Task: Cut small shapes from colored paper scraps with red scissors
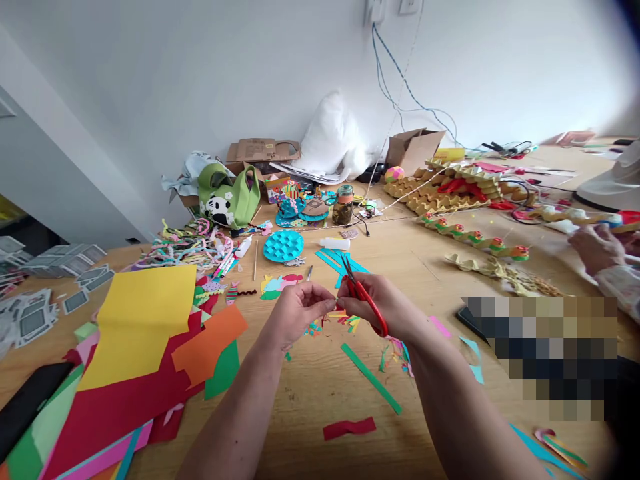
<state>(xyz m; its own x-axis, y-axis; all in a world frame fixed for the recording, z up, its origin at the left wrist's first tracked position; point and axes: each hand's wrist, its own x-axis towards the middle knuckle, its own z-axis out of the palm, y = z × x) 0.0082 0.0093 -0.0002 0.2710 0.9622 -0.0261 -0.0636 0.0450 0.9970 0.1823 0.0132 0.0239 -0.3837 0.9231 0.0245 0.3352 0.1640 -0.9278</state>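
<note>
My right hand (387, 297) is closed around red-handled scissors (373, 310), whose dark blades point up and away from me. Its thumb and fingertip meet those of my left hand (304, 308) over the middle of the table. My left hand is closed in a pinch on something too small to make out, with a speck of pale green and red at the fingertips. Small coloured paper snippets (314, 328) lie beneath both hands. Closer to me are a green paper strip (371, 379) and a red paper piece (350, 427). Blue paper strips (333, 261) lie just beyond the scissors.
Coloured paper sheets (145, 320) spread on the left. A round blue woven-paper piece (283, 245), a glue bottle (335, 244) and a lidded jar (343, 205) stand farther back. Egg-carton pieces (473, 237) lie at the right, near another person's hand (593, 248).
</note>
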